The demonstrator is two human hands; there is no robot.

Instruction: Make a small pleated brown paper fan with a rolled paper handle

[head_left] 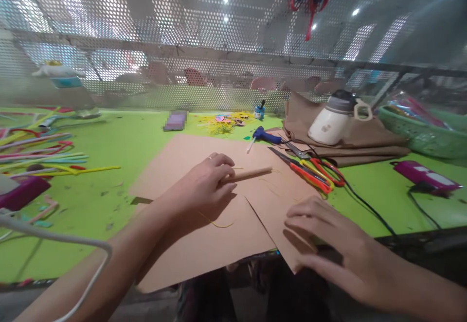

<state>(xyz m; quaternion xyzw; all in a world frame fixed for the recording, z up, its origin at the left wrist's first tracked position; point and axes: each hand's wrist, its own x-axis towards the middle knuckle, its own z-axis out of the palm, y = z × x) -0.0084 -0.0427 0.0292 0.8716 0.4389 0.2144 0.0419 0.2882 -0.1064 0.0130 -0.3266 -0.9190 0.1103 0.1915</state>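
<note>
One slim tan tube is clamped in the left hand, right hand spread

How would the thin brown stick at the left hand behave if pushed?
The stick would probably roll, as it looks rounded, over flat paper. It seems fairly stiff, its free end running straight past the left hand.

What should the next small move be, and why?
I'd probably release the paper tube, freeing the left hand: the tube is over the brown sheets, and the right hand is at a paper piece whose near corner overhangs the table.
</note>
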